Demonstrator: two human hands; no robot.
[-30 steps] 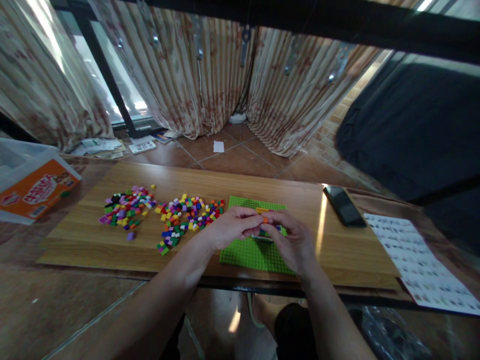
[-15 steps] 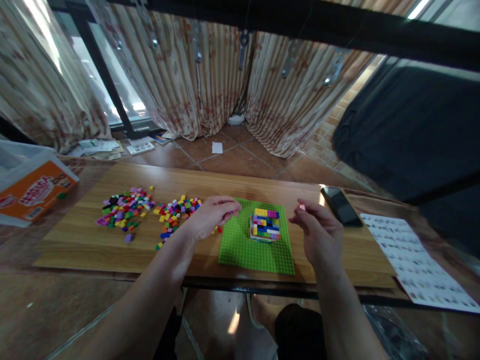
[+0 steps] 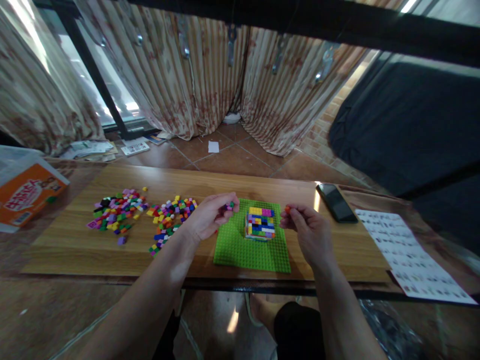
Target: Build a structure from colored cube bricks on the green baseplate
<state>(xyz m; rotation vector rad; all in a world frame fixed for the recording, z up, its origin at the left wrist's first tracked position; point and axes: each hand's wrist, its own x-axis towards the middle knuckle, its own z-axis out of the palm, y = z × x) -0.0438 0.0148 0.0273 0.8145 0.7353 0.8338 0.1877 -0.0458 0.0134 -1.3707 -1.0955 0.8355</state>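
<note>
On a green studded baseplate (image 3: 240,256) stands a low block of many-coloured toy bricks (image 3: 260,223), its top a mix of yellow, blue, purple and white. My left hand (image 3: 212,215) hovers over the plate's left edge, fingers closed on small toy bricks (image 3: 229,205), purple and green. At the plate's right side, my right hand (image 3: 309,231) pinches a small orange-red brick (image 3: 287,208) between thumb and fingers. Neither hand touches the built block. Loose bricks (image 3: 170,212) lie just left of my left hand, partly hidden by my forearm.
Another heap of mixed bricks (image 3: 118,210) lies farther left on the wooden board (image 3: 93,260). A black phone (image 3: 336,202) and a printed sheet (image 3: 412,252) are at the right. A clear bin with an orange label (image 3: 32,192) stands at the far left.
The view has shifted slightly. My right hand has come closer to the built block with its brick. My left hand has turned, so the bricks in its fingers now show.
</note>
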